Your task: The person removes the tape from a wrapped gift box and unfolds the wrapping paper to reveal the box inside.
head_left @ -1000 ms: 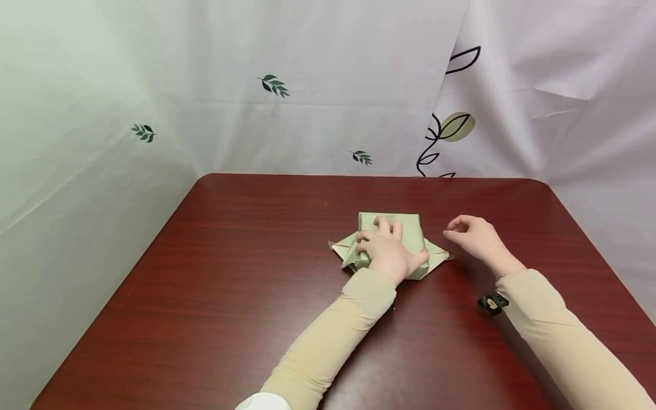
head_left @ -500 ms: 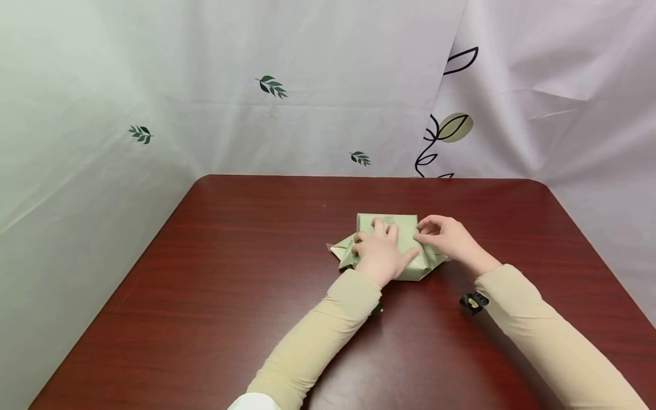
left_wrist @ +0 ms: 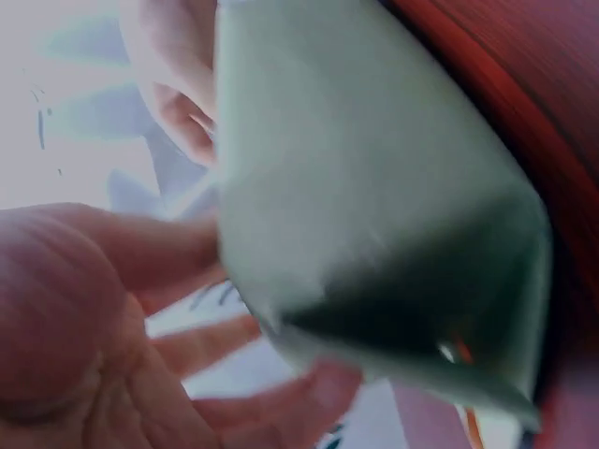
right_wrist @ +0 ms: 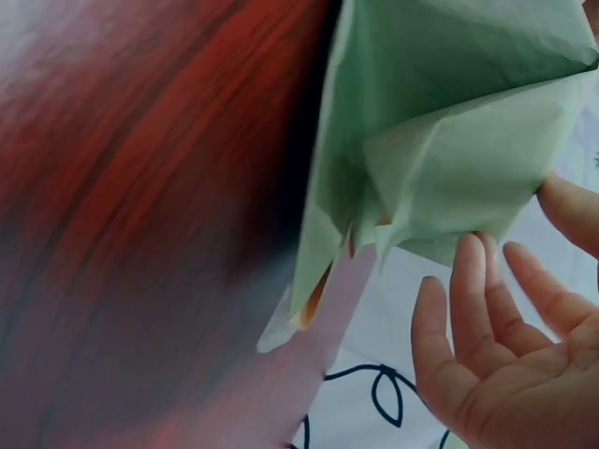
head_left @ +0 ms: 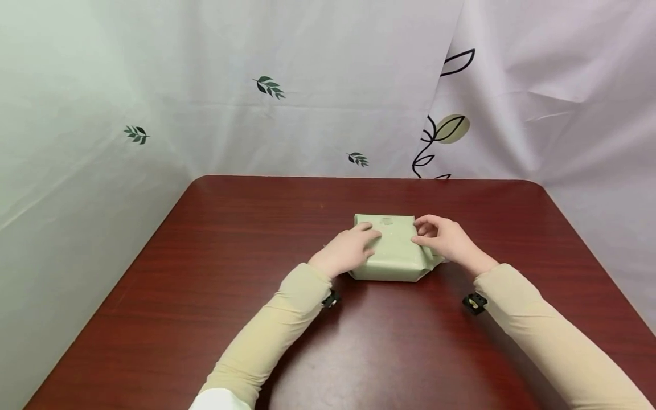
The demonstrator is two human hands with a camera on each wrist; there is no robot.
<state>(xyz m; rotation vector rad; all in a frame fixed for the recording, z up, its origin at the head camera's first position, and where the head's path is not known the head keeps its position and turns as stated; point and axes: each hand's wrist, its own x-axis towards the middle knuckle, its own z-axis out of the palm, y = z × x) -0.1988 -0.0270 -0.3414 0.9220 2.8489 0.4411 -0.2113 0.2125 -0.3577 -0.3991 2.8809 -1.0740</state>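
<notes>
A box-shaped package (head_left: 394,256) wrapped in light green paper lies on the table. My left hand (head_left: 348,250) rests over its upper left edge, fingers loosely bent. In the left wrist view, that hand (left_wrist: 122,337) has its fingers beside the package's end, where the paper gapes in a dark fold. On the opposite side, my right hand (head_left: 446,239) touches the upper right edge with thumb and fingertips. The right wrist view has the right hand's fingers (right_wrist: 468,309) spread beside a folded end flap (right_wrist: 468,168). A strip of clear tape (right_wrist: 274,327) sticks out from the flap's tip.
The dark red wooden table (head_left: 205,285) extends on all sides of the package. Behind it hangs a pale curtain (head_left: 318,74) with leaf prints. Each forearm wears a light sleeve and a small black wrist camera (head_left: 474,303).
My left hand has slid from the package's top to its left edge, uncovering the top. My right hand has come in from the right and now touches the package's right edge.
</notes>
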